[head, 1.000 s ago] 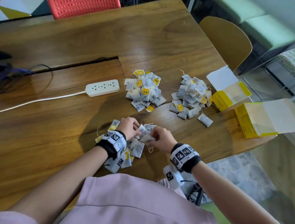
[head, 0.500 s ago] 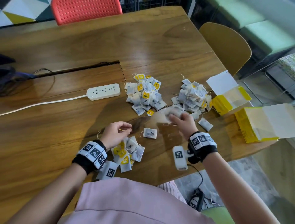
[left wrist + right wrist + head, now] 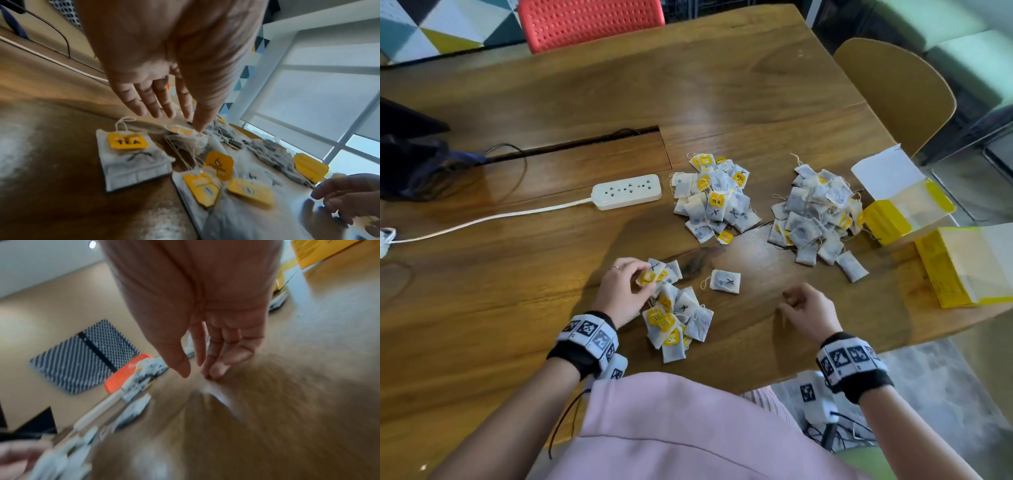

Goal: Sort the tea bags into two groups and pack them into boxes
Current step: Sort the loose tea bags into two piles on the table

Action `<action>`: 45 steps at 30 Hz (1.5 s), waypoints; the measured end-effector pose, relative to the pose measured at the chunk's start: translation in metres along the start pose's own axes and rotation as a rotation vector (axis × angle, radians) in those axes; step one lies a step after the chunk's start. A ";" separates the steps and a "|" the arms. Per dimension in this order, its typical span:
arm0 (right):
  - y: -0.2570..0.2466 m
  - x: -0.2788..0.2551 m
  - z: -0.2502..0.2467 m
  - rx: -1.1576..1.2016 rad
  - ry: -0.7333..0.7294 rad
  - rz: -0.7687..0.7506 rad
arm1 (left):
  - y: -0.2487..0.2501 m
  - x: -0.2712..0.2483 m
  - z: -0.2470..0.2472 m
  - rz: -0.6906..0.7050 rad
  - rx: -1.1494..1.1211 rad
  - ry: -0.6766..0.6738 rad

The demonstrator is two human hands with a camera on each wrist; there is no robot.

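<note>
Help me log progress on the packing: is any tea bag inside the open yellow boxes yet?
No: in the head view both yellow boxes show bare insides, and the tea bags lie in piles on the table.

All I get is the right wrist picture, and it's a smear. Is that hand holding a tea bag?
Observer: No. In the head view the right hand holds nothing, its fingers loosely curled over the table.
Visitor: And the other hand?
Observer: The left hand pinches a yellow tag at the near pile of tea bags.
Visitor: Is anything boxed yet?
Observer: I cannot tell. The farther box and the nearer box both lie open at the table's right edge, next to a sorted pile.
</note>
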State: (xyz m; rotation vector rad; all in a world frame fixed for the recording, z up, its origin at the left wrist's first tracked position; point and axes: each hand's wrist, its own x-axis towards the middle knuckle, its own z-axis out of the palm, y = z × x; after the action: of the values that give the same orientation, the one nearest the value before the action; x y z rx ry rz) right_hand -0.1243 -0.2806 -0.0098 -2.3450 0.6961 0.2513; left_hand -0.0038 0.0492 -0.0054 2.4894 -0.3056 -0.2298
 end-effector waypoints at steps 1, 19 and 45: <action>0.001 -0.003 0.005 -0.024 0.011 -0.027 | 0.002 0.002 0.003 -0.006 0.002 0.009; 0.000 -0.006 0.016 -0.044 0.050 -0.001 | 0.020 0.035 -0.010 -0.556 -0.834 -0.253; -0.001 0.002 0.012 -0.025 0.015 0.036 | 0.066 0.098 0.004 -0.160 -0.334 -0.082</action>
State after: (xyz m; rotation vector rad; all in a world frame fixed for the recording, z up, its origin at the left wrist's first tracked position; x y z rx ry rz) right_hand -0.1217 -0.2730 -0.0186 -2.3618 0.7470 0.2600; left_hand 0.0787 -0.0318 0.0220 2.1775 -0.0913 -0.4143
